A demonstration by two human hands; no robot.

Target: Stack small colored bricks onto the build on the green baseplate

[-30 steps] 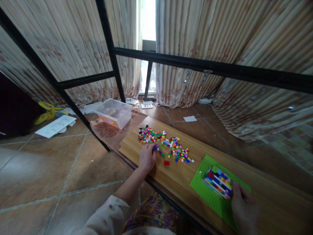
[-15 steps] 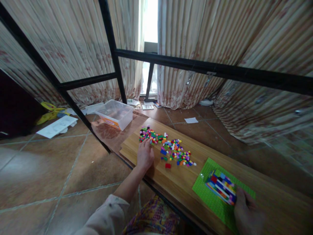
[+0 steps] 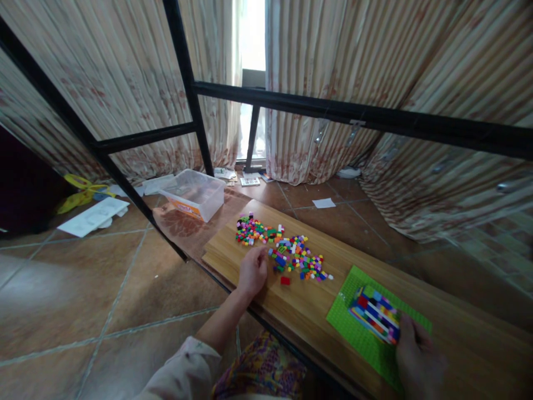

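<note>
Loose toy building bricks (image 3: 296, 256) of many colours lie spread over the wooden board. At their near left edge is my left hand (image 3: 253, 272), its fingers drawn together; whatever is in them is too small to make out. A single red brick (image 3: 285, 281) lies to the right of that hand. On a green baseplate (image 3: 347, 319) stands a low, multicoloured brick model (image 3: 375, 315) built of stacked rows. My right hand (image 3: 416, 353) grips the model's right end, the thumb side towards it and the other fingers partly hidden.
Beyond the board's far left end sits a clear plastic box (image 3: 197, 194) with an orange label. Black metal bars (image 3: 291, 100) cross in front of the curtains (image 3: 333, 50). Papers (image 3: 94, 216) and a yellow item (image 3: 81, 191) lie on the tiled floor.
My left hand has drawn back from the far brick pile, towards me and slightly right, and its fingers have curled in. My right hand stays at the model.
</note>
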